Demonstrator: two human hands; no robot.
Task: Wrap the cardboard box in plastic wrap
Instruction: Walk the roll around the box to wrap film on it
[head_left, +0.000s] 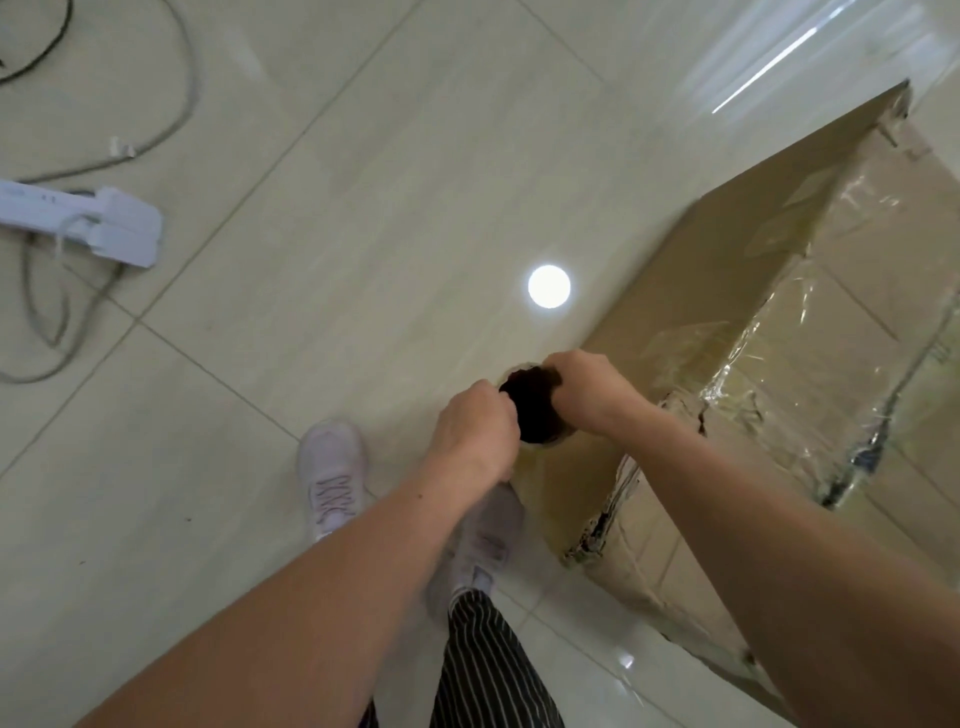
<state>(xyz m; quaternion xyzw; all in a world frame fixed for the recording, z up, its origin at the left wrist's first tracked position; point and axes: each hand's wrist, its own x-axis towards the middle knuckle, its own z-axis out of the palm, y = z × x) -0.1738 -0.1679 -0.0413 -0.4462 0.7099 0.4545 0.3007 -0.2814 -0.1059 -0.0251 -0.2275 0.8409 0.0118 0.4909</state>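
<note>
1. The person is standing on a pale tiled floor (363, 182) and looking down at both bare arms, which are reaching forward.
2. The left hand (475, 431) is curling its fingers round the near rim of a roll of plastic wrap (532, 410), gripping it.
3. The right hand (587, 395) is gripping the far side of the same roll, with its fingers bent over the top edge.
4. The roll is showing end-on, so its dark hollow core is facing the camera between the two hands.
5. The cardboard box (727, 270) is lying on the floor to the right, just beside the roll, and it is running off the right edge of the view.
6. Clear film (753, 353) is already clinging in wrinkles to part of the box, while the box's left face is showing bare cardboard.
7. The box's near edge is looking torn and crumpled.
8. Two light shoes (332, 478) and a striped trouser leg (483, 665) are showing below the hands.
9. A white power strip (88, 223) with grey cables (182, 93) is lying well apart at the left.
10. A round light reflection (549, 287) is shining on the floor.
</note>
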